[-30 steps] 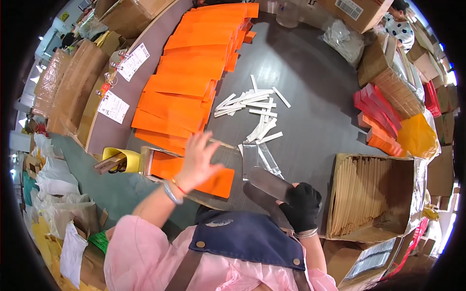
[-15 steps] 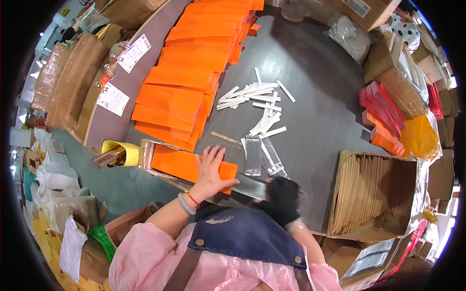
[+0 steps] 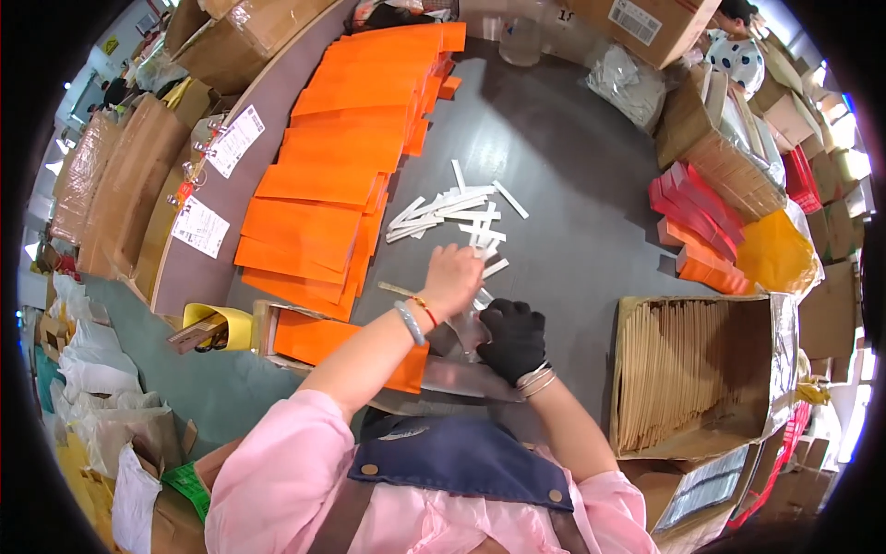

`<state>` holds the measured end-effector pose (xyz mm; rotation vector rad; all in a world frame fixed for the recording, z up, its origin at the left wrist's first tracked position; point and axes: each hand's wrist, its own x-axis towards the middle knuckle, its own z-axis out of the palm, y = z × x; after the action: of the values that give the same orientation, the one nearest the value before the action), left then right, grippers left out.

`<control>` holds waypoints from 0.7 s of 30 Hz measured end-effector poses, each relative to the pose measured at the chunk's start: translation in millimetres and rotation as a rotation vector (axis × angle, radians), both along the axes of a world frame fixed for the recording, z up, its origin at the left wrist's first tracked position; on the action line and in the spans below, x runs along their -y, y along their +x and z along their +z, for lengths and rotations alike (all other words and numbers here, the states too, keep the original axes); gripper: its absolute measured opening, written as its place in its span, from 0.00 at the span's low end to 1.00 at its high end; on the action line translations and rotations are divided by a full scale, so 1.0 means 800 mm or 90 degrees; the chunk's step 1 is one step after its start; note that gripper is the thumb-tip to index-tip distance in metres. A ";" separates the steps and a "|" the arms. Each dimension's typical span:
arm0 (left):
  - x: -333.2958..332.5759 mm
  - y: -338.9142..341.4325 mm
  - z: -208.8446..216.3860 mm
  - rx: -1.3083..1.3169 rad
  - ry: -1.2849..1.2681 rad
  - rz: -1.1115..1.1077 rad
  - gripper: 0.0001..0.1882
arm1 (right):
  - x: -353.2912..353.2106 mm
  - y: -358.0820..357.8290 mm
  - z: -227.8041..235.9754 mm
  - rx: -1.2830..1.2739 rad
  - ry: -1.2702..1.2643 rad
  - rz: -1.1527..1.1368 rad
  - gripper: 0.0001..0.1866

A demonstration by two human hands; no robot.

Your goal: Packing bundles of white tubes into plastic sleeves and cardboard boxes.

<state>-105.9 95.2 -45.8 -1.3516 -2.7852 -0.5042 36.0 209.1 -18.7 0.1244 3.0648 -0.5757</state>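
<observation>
My bare left hand (image 3: 454, 282) reaches over the near end of a loose pile of white strips (image 3: 443, 210). Its fingers are bent together, with the fingertips on a white strip (image 3: 481, 251). My right hand (image 3: 514, 340), in a black glove, is beside it with curled fingers. Next to the gloved fingers lies a shiny see-through piece (image 3: 467, 334), partly covered by my hands. What the glove holds is hidden. An orange envelope (image 3: 318, 339) lies in a shallow cardboard holder, left of my hands.
Overlapping orange envelopes (image 3: 318, 148) run along the left side of the dark table. A carton of tan envelopes (image 3: 688, 369) stands at right, with red and orange bundles (image 3: 697, 212) behind it. A yellow holder (image 3: 238, 325) hangs at the left edge.
My left hand has left the orange envelope and moved right and away from me to the white strips. My gloved right hand has moved slightly left and farther forward. The view has shifted.
</observation>
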 end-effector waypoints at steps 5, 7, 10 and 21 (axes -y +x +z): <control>0.009 -0.018 -0.003 -0.060 0.011 0.013 0.03 | -0.064 0.011 0.002 0.004 0.038 0.067 0.21; 0.015 -0.014 0.005 -0.119 0.038 -0.006 0.05 | -0.081 0.022 0.022 -0.001 0.058 0.073 0.21; 0.025 0.017 0.026 0.035 -0.018 -0.073 0.04 | -0.111 0.077 0.040 -0.193 -0.137 -0.091 0.18; 0.012 0.065 0.015 0.118 0.013 -0.125 0.16 | -0.211 0.313 -0.009 -0.096 0.026 -0.631 0.16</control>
<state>-54.2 85.3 -33.9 -1.6661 -2.7909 -0.6946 286.4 378.2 -25.7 1.7011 2.9481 -0.5223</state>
